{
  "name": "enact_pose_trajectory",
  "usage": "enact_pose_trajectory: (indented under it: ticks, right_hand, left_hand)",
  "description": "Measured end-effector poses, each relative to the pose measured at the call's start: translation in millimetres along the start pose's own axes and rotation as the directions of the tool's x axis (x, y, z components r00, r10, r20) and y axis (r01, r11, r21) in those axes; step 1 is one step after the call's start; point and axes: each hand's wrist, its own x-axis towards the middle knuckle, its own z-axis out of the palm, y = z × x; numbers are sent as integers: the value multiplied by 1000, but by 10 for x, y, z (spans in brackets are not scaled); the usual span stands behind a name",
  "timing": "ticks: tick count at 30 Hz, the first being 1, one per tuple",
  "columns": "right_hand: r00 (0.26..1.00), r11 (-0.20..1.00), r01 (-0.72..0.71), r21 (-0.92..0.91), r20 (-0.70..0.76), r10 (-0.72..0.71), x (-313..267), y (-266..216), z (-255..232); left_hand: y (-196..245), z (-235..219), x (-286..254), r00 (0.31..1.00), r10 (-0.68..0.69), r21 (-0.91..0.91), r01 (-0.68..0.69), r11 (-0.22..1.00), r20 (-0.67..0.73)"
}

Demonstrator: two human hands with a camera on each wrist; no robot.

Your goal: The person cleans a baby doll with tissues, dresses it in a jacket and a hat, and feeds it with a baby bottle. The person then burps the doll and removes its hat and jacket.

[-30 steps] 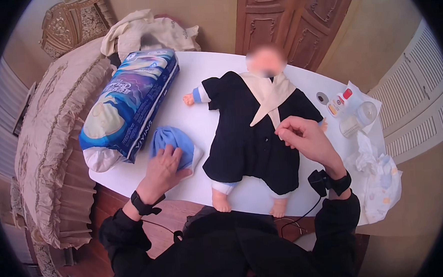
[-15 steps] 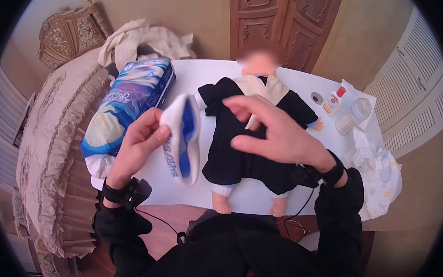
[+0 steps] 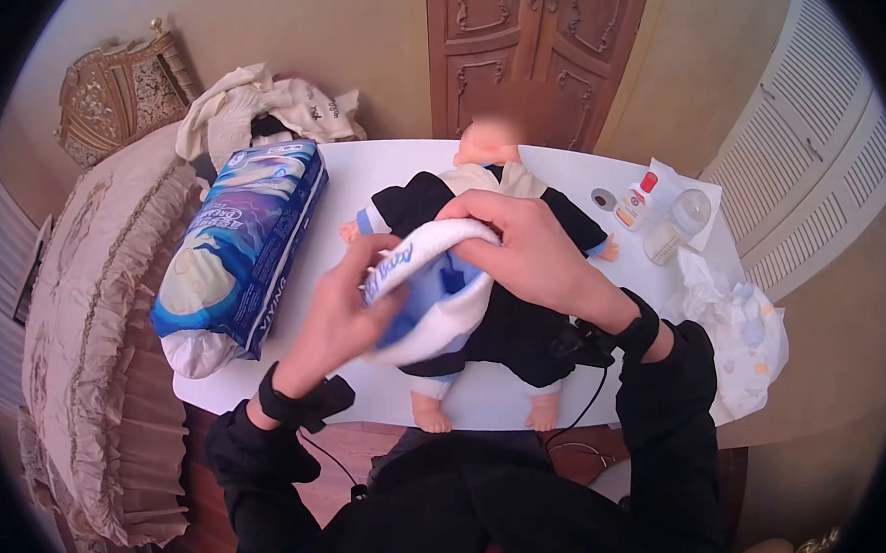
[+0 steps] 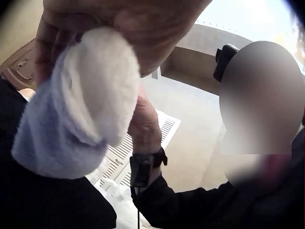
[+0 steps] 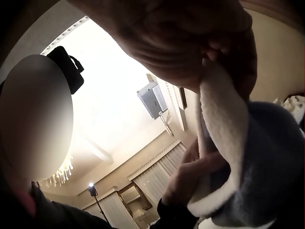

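Observation:
Both hands hold a blue baby hat (image 3: 444,329) with a white fleecy brim and lettering on it, its opening spread and facing up. My left hand (image 3: 340,312) grips the brim's left side, thumb toward the inside. On the far right side, my right hand (image 3: 527,247) pinches the rim. The right wrist view shows the fuzzy white edge (image 5: 221,109) under the right fingers. Below the hat, a doll (image 3: 516,338) in a black outfit with a cream collar lies on its back on the white table (image 3: 298,374), its bare feet toward me; the hat and hands cover part of its body.
A blue diaper pack (image 3: 246,237) lies along the table's left. At right are a red-capped bottle (image 3: 636,202), a baby bottle (image 3: 676,229) and a crumpled diaper (image 3: 742,346). A bed (image 3: 105,324) stands left of the table, with cream clothes (image 3: 254,111) behind the pack.
The left hand picked up the hat from the table and carried it right, over the doll. The right hand came across from the doll's front and took the rim; the opening now faces up.

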Motion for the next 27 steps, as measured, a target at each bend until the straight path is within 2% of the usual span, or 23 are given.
enact_pose_trajectory:
  ticks: [1, 2, 3, 4, 5, 6, 7, 8, 9, 11, 12, 13, 14, 15, 16, 17, 19, 20, 21, 22, 23, 25, 27]
  right_hand:
    - [1000, 1000, 0, -3, 0, 0, -28, 19, -5]
    - [997, 997, 60, -41, -43, -61, -66, 51, -1]
    - [988, 990, 119, -81, -84, -126, -105, 88, -9]
    - [996, 993, 88, -80, -9, -89, -165, 137, -34]
    - [996, 993, 85, -82, -14, -87, -187, 207, -66]
    - [980, 985, 174, 6, 98, -173, -200, 280, -101]
    - [943, 963, 248, 102, 202, -265, -210, 314, -148]
    - [944, 955, 190, 225, 225, -241, -225, 299, -221]
    - [945, 957, 187, 222, 225, -237, -226, 319, -295]
    - [947, 874, -47, 484, 300, -116, -189, 369, -435]
    - [952, 919, 37, 393, 267, -152, -140, 434, -475]
    - [953, 919, 35, 394, 264, -150, -82, 485, -502]
    - [972, 982, 164, 94, 157, -177, -26, 535, -531]
    - [970, 942, 244, -230, 63, -236, 34, 593, -566]
    - [927, 854, 346, -387, 5, -374, 109, 671, -585]
    - [929, 854, 343, -391, 3, -371, 197, 725, -637]
    - [830, 495, 267, -827, -63, -553, 422, 842, -782]
    - [833, 495, 263, -828, -64, -550, 533, 946, -858]
    - [816, 392, 186, -901, -81, -572, 659, 1079, -945]
    - [797, 285, 100, -953, -95, -596, 780, 1216, -1015]
    - [798, 283, 96, -954, -97, -595, 904, 1353, -1075]
    - [812, 201, -74, -977, -176, -557, 1173, 1618, -1217]
    - [779, 182, -110, -977, -199, -595, 1362, 1829, -1311]
  left_hand:
    - [-61, -63, 10, 997, -74, 28, 74, 997, 14]
    - [-100, -101, 25, 997, 10, 48, -6, 999, -77]
    - [-103, -152, 6, 984, -40, 2, 41, 999, -173]
    - [-78, -181, -22, 980, 18, -159, -50, 986, -198]
    - [-50, -205, -51, 971, 70, -314, -142, 939, -229]
    - [5, -245, -60, 972, 73, -317, -144, 937, -224]
    - [69, -287, -67, 982, 128, -401, -174, 899, -139]
    - [98, -315, -70, 981, 188, -485, -192, 853, -58]
    - [75, -359, -39, 980, 189, -490, -192, 850, -56]
    - [55, -464, 92, 943, 309, -342, -251, 906, 125]
    - [97, -468, 154, 959, 246, -236, -208, 949, 143]
    - [86, -458, 247, 958, 245, -238, -207, 949, 147]
    - [47, -442, 352, 960, 253, 6, -256, 967, 117]
    - [-4, -415, 476, 959, 271, 250, -285, 925, 88]
    - [-89, -354, 626, 935, 354, 368, -339, 866, 28]
    - [-147, -309, 781, 918, 396, 455, -356, 817, 7]
    - [-325, -246, 1175, 886, 463, 615, -352, 706, -25]
    - [-342, -219, 1375, 867, 496, 655, -353, 668, -39]
    - [-376, -190, 1600, 875, 482, 685, -322, 654, -48]
    - [-500, -151, 1861, 839, 542, 715, -349, 606, -50]
    - [-557, -110, 2082, 837, 545, 713, -353, 606, -49]
    - [-619, -25, 2491, 830, 556, 783, -312, 539, -52]
    - [-755, 82, 2800, 792, 609, 791, -347, 504, -41]
